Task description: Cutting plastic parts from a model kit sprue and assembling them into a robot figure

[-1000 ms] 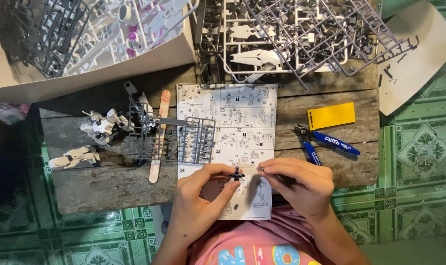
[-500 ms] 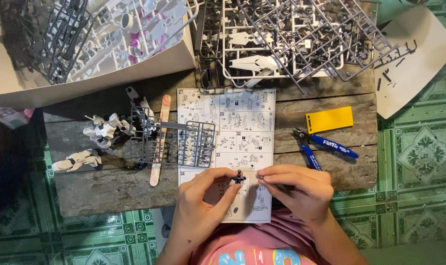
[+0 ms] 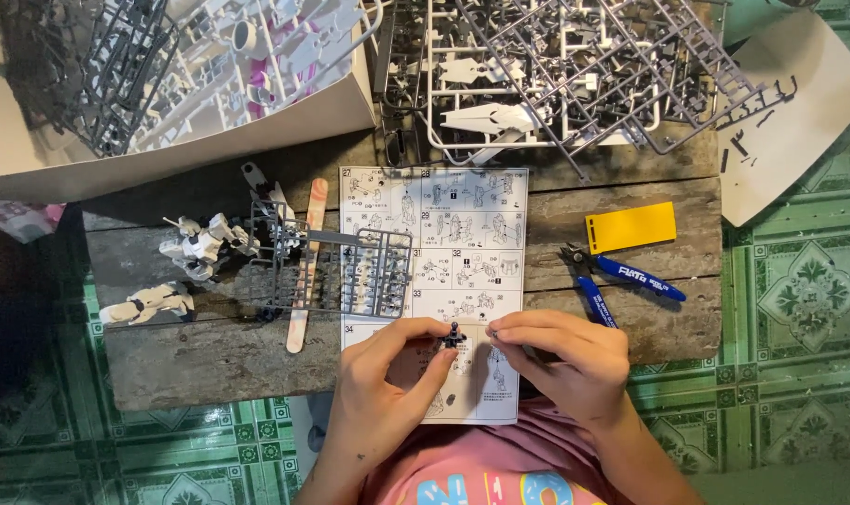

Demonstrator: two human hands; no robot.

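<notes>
Overhead view of a model-kit workplace. A weathered wooden board (image 3: 210,360), grey and cracked along its grain, serves as the work surface; it rests on a floor of green patterned tiles (image 3: 799,281) that shows on the right and along the lower edge.

Centre foreground: the left hand (image 3: 383,397) and the right hand (image 3: 565,360) meet over the lower part of a printed instruction sheet (image 3: 444,243). Between them sits a small dark plastic part (image 3: 454,337), held just above the sheet. The left thumb and forefinger are pinched closed on it from the left; the right fingers are curled in with their tips touching or just beside the part from the right, though whether they grip it cannot be told.

Left of the sheet: a grey parts frame (image 3: 336,271) overlapping the sheet's edge, a pale flat stick (image 3: 306,266) lying under it, and two white assembled model sections (image 3: 196,248) near the board's left end.

Right of the sheet: blue-handled nippers (image 3: 621,281) and, just above them, a yellow card (image 3: 631,226).

Far edge: a heap of grey and white parts frames (image 3: 575,70) and, to the left, an open cardboard box (image 3: 172,65) holding more frames. A sheet of white paper (image 3: 799,112) lies at the upper right.
</notes>
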